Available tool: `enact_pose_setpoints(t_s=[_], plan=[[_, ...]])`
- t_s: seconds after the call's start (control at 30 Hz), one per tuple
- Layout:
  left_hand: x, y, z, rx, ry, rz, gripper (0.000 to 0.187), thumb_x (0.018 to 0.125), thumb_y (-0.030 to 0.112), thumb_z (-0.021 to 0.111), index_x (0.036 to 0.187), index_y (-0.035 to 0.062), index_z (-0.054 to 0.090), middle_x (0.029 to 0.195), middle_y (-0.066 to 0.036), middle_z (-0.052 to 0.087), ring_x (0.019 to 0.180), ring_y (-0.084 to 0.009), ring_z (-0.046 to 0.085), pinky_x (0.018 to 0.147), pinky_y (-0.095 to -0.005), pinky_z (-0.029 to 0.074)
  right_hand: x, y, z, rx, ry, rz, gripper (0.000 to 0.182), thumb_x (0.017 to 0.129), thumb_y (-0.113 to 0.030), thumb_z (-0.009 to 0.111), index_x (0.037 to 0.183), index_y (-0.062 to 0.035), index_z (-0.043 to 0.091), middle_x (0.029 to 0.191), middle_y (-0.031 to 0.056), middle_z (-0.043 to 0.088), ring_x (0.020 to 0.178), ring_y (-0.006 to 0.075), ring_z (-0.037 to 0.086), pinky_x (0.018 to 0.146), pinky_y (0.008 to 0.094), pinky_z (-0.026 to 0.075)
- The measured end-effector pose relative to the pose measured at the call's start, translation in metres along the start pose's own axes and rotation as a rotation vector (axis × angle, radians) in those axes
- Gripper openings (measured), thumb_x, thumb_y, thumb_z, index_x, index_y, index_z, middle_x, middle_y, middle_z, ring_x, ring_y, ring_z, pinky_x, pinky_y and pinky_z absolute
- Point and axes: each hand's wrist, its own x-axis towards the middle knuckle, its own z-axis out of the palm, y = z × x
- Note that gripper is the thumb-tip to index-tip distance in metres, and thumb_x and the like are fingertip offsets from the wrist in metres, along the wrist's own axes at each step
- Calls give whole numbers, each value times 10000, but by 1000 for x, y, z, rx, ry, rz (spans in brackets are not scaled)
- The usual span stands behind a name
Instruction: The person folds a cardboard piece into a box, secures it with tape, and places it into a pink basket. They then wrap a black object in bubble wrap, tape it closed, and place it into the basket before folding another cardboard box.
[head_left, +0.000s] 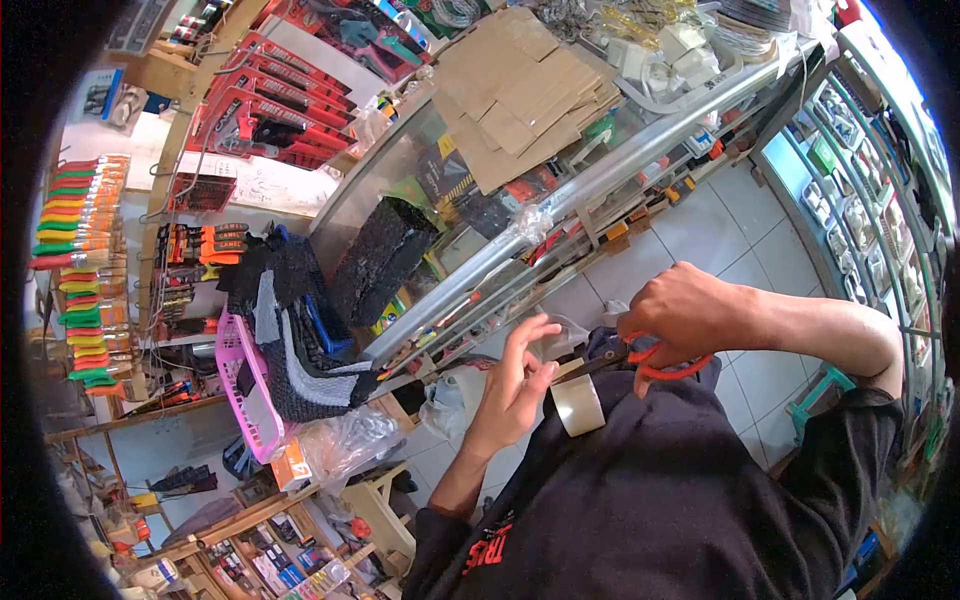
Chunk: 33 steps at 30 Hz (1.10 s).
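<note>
My right hand (680, 315) is closed around the red handles of a pair of scissors (672, 368). The blades point left, toward my other hand, and pass just above a roll of tape (578, 405). This roll is pale and shiny, and it overlaps the front of my black shirt in this view. On its left, my left hand (515, 385) has its fingers apart and curved, with the thumb tip right at the roll's upper edge. Clear plastic (562, 340) shows just beyond the left fingertips.
A glass counter with a metal rail (590, 185) runs diagonally ahead, with flattened cardboard (520, 95) on top. To the left are a pink basket (240, 385), dark gloves (305, 365) and hanging paintbrushes (90, 270). A glass display shelf (860, 180) stands at the right, beyond tiled floor (705, 230).
</note>
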Motion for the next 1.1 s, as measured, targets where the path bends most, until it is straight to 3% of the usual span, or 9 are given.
enact_pose_setpoints(t_s=[0.13, 0.33, 0.47, 0.63, 0.73, 0.83, 0.93, 0.97, 1.1], plan=[[-6, -26, 6, -77, -15, 71, 1042, 939, 291, 791, 1683, 64, 97, 1520, -173, 517, 1041, -217, 626, 945, -380, 461, -2, 3, -1, -46, 35, 0, 484, 819, -481, 844, 1020, -54, 736, 810, 150, 727, 863, 359, 744, 722, 472, 584], [-11, -76, 38, -101, 41, 173, 1324, 806, 376, 920, 1692, 100, -24, 1565, -210, 382, 1276, -279, 484, 1036, -442, 416, -2, 11, -14, -122, 280, -62, 475, 863, -383, 818, 1106, -11, 649, 974, 195, 700, 958, 395, 716, 814, 487, 566], [-15, -86, 44, -370, 89, 154, 1384, 767, 315, 961, 1695, 154, -54, 1541, -215, 381, 1290, -285, 468, 1129, -499, 415, 18, 12, -24, 50, 325, 200, 388, 871, -225, 783, 1159, -2, 650, 1044, 201, 717, 1018, 388, 703, 875, 481, 557], [-6, -96, 37, -494, 236, 271, 1395, 743, 314, 974, 1699, 194, -35, 1546, -194, 392, 1284, -277, 518, 1104, -475, 482, 79, 37, -3, 202, 444, 225, 358, 948, -290, 704, 1098, 32, 670, 932, 262, 714, 880, 469, 702, 793, 530, 564], [-4, -74, 19, -646, 282, 276, 1384, 734, 291, 969, 1703, 192, -14, 1566, -187, 389, 1282, -288, 563, 1093, -462, 509, 135, 55, 27, 25, 543, 171, 353, 891, -227, 729, 1009, 99, 664, 891, 258, 749, 859, 427, 756, 784, 494, 605], [-4, -44, -3, -786, 290, 281, 1383, 713, 259, 970, 1704, 174, 9, 1562, -177, 396, 1279, -296, 577, 1083, -459, 524, 179, 40, 25, -138, 527, 279, 315, 883, -184, 724, 1028, 84, 643, 896, 221, 770, 848, 357, 787, 740, 451, 629], [-1, -41, -21, -572, 382, 331, 1384, 701, 236, 967, 1702, 158, 14, 1554, -170, 394, 1279, -291, 569, 1083, -455, 524, 213, 24, 19, -102, 470, 401, 295, 954, -182, 654, 1095, 69, 588, 851, 238, 753, 829, 376, 777, 695, 454, 629], [2, -43, -28, -415, 445, 352, 1403, 678, 247, 963, 1698, 164, 3, 1550, -195, 412, 1323, -305, 559, 1015, -421, 573, 229, 24, 25, -166, 494, 460, 286, 927, -143, 681, 1119, 47, 588, 862, 203, 768, 825, 334, 791, 676, 421, 639], [5, -29, -62, -22, 661, 370, 1368, 690, 166, 949, 1677, 162, 1, 1542, -175, 362, 1245, -281, 545, 1012, -461, 572, 261, 36, 41, -204, 531, 431, 279, 888, -100, 721, 1117, 24, 621, 907, 206, 770, 853, 334, 790, 692, 408, 643]])
